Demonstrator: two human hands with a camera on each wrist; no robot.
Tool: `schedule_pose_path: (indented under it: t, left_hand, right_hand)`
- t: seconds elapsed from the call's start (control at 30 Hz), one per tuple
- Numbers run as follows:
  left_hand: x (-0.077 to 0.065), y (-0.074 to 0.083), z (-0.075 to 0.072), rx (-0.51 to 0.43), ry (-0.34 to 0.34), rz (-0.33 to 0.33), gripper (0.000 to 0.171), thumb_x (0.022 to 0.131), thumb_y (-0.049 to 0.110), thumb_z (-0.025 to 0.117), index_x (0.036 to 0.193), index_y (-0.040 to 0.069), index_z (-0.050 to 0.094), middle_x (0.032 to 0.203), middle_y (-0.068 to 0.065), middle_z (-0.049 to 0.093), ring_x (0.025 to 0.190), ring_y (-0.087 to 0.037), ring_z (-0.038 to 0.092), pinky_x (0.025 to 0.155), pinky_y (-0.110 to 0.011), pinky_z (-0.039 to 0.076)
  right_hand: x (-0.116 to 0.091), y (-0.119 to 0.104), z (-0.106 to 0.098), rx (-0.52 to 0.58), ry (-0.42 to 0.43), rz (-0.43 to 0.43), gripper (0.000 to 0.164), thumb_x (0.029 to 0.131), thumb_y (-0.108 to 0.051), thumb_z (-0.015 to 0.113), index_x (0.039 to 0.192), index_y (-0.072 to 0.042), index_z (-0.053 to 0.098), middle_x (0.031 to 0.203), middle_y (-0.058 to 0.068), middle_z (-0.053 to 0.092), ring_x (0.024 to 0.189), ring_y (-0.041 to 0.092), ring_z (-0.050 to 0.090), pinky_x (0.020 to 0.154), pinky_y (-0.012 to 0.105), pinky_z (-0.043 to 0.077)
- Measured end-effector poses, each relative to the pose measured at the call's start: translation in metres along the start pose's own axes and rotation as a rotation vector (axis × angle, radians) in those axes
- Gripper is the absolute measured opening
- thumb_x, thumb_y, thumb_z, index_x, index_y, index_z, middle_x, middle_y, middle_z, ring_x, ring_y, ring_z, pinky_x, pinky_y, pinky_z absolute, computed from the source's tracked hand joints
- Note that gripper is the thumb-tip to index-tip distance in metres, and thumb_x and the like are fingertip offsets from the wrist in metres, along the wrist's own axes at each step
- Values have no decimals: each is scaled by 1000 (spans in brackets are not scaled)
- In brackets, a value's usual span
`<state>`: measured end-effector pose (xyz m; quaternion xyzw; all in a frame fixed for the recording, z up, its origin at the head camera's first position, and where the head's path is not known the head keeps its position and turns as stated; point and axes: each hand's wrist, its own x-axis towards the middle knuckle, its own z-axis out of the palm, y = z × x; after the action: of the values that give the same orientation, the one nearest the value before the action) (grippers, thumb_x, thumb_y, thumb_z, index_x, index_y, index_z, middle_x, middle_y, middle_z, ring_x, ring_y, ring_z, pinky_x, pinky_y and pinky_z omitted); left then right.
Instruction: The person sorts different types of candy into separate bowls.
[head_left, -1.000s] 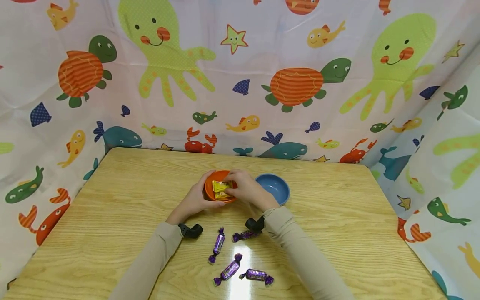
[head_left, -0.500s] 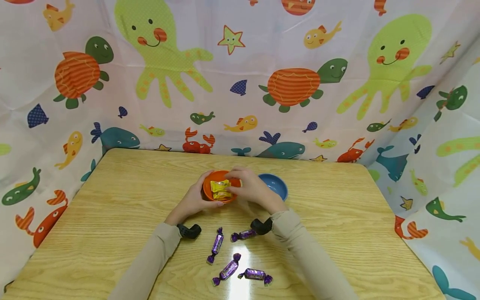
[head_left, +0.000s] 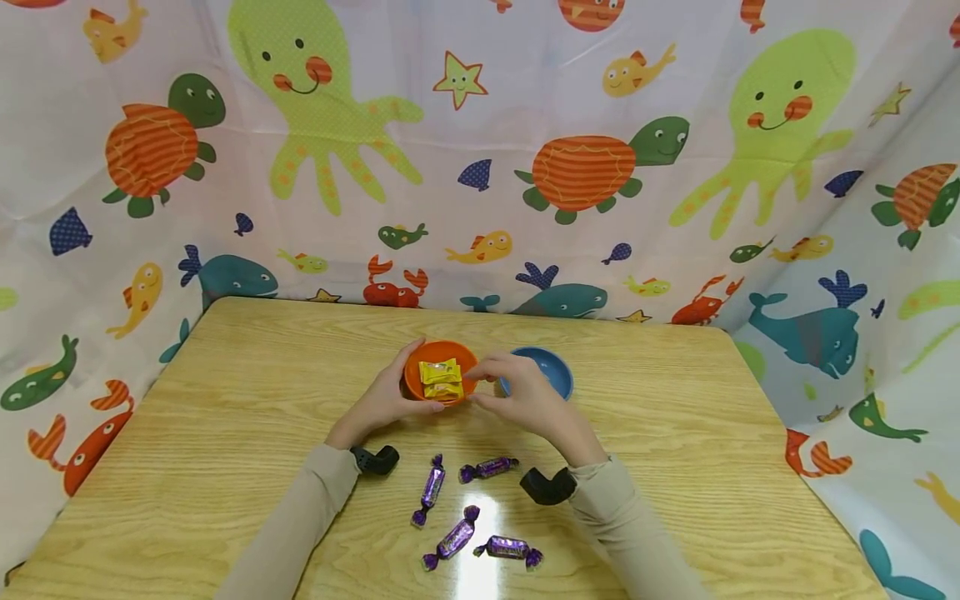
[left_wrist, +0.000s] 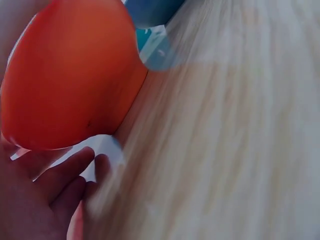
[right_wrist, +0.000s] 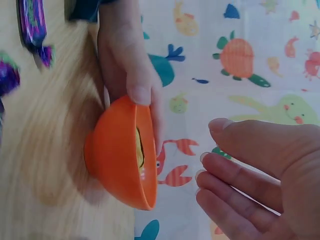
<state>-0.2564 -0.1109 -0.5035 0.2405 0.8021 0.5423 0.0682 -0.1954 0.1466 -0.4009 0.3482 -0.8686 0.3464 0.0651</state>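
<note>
My left hand [head_left: 384,400] holds an orange bowl [head_left: 444,350] at its left side, with the thumb near the front rim and the fingers on the far side. Yellow wrapped candies [head_left: 440,372] lie inside the bowl, which stands upright on the table. Just right of the bowl, my right hand [head_left: 528,398] hovers with thumb and fingers apart and nothing between them. In the right wrist view, a gap separates this right hand [right_wrist: 260,175] from the orange bowl [right_wrist: 117,155]. The left wrist view shows the underside of the orange bowl [left_wrist: 70,75] close up beside the left fingers.
A blue bowl [head_left: 553,367] stands right of the orange one, partly behind the right hand. Several purple wrapped candies [head_left: 453,537] lie scattered on the wooden table [head_left: 247,400] nearer the person. A curtain [head_left: 420,125] printed with sea animals surrounds the table's back and sides.
My right hand has come out of the orange bowl and moved right, its fingers spreading apart. The yellow candies stay in the bowl. The left hand keeps its hold.
</note>
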Motion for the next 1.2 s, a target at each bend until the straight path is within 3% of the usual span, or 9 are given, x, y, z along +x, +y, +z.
schedule_pose_path:
  t: [0.2,0.33,0.43,0.63,0.9,1.03,1.2]
  left_hand:
    - [2,17,-12,75,-4,-1,109,76,38,87,158,14,20,158,-12,31,142,-33,33,114,-61,24]
    - [5,35,-22,134,11,18,103,75,43,86,157,21,28,159,-11,30,146,-33,25,113,-65,20]
    - [8,52,-24,178,5,56,97,75,44,86,155,23,34,159,-7,31,146,-33,26,112,-64,24]
    - [24,79,-19,281,-52,147,82,81,37,84,150,17,44,152,-4,43,140,-30,37,111,-57,33]
    - [52,104,-6,273,-164,177,73,86,35,79,149,17,46,151,-3,45,139,-25,40,111,-52,35]
    - [64,108,3,261,-221,178,72,88,32,77,150,16,44,152,-4,44,139,-23,41,112,-48,34]
    - [75,107,17,234,-285,170,74,90,24,76,153,11,39,153,-10,42,139,-25,41,113,-44,35]
  right_hand:
    - [-16,-8,10,85,12,-93,20,85,-5,78,105,-6,74,107,3,70,100,15,63,84,33,54]
    - [-23,-13,21,92,-23,-195,22,84,-2,78,104,-6,73,106,5,69,102,17,64,86,32,55]
    - [-27,-17,31,86,-81,-243,23,82,2,78,103,-5,72,106,4,68,102,17,63,88,28,53]
    - [-31,-23,49,30,-180,-323,22,81,7,77,100,-4,74,106,5,68,102,16,62,93,22,49]
    - [-34,-29,63,3,-339,-225,28,86,7,68,111,-5,74,117,4,68,112,13,60,97,20,45]
    - [-35,-30,66,-33,-395,-184,25,89,4,67,111,-6,74,118,3,67,114,11,58,99,19,44]
    - [-38,-29,70,-77,-399,-194,24,88,4,68,108,-9,75,113,-1,67,108,7,59,96,16,44]
